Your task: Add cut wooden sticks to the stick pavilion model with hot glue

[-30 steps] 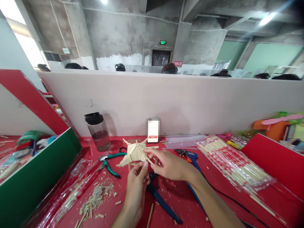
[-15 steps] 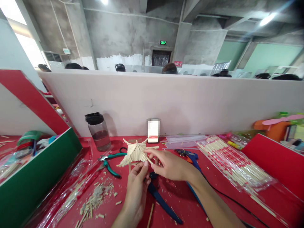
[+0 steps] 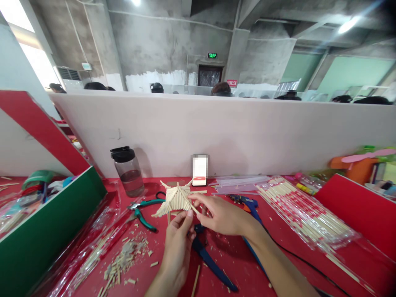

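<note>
In the middle of the head view is a small model roof (image 3: pixel 177 199) built of pale wooden sticks, with upturned corners. My left hand (image 3: pixel 180 235) is closed, thumb and fingers pinching the roof's near right edge. From the right, my right hand (image 3: pixel 218 212) is closed on the roof's right corner, its fingertips at a stick along the slanting ridge. Parts of the roof are hidden behind my fingers. Beneath my hands lie blue-handled pliers (image 3: pixel 213 264), their head partly covered. Green-handled pliers (image 3: pixel 144 218) lie just left of the roof.
A water bottle (image 3: pixel 127 171) and a phone (image 3: pixel 199 170) stand against the white partition (image 3: pixel 247 136). Stick offcuts (image 3: pixel 123 260) are heaped at the front left. To the right are a blue glue gun (image 3: pixel 252 204), its cable, and bagged wooden sticks (image 3: pixel 306 210). A green-walled box (image 3: pixel 62 222) stands left.
</note>
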### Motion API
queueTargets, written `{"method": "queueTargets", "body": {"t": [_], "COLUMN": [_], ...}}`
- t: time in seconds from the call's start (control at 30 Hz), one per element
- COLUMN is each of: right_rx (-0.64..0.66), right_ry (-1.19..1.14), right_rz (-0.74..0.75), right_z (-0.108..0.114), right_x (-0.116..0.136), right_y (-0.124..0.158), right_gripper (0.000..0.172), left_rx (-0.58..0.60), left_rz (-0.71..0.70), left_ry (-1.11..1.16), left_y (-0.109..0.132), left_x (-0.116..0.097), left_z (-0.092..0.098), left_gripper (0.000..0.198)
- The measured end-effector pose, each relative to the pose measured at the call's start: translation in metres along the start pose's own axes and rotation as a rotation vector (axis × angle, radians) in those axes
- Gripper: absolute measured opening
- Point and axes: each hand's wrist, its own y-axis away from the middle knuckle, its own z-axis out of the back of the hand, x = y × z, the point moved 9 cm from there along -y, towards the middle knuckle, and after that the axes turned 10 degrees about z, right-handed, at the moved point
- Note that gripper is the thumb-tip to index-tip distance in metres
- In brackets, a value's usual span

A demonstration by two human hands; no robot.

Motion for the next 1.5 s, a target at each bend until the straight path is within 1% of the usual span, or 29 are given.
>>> {"method": "queueTargets", "body": {"t": [0.17, 0.53, 0.83, 0.93, 1.07, 1.23, 1.5], "right_rx": [-0.001, 0.001, 0.001, -0.002, 0.0, 0.006, 0.001], "right_ry": [-0.007, -0.017, -0.021, -0.024, -0.039, -0.028, -0.032], "right_rz": [0.002, -0.002, -0.005, 0.0, 0.002, -0.007, 0.001], "right_z": [0.001, 0.0, 0.001, 0.001, 0.0, 0.0, 0.0], "right_x": [0.001, 0.002, 0.003, 0.003, 0.002, 0.001, 0.003], "right_y": [0.0, -0.001, -0.001, -0.001, -0.001, 0.0, 0.0], "right_gripper": [0.05, 0.05, 0.05, 0.049, 0.048, 0.051, 0.048], "left_rx": [0.006, -0.048, -0.046, -0.036, -0.063, -0.077, -0.057], "left_rz": [-0.001, 0.002, 0.011, -0.01, -0.046, -0.078, -0.099], "left_ry": [-0.004, 0.006, -0.003, -0.023, -0.043, -0.048, -0.082], "left_y": [0.001, -0.001, -0.001, 0.0, 0.0, -0.006, -0.007], "left_x": [0.0, -0.002, -0.003, -0.002, 0.0, 0.001, -0.001], "left_z": [0.0, 0.002, 0.001, 0.001, 0.008, 0.016, 0.012], "left_gripper": [0.042, 0.049, 0.05, 0.048, 0.046, 0.05, 0.046]}}
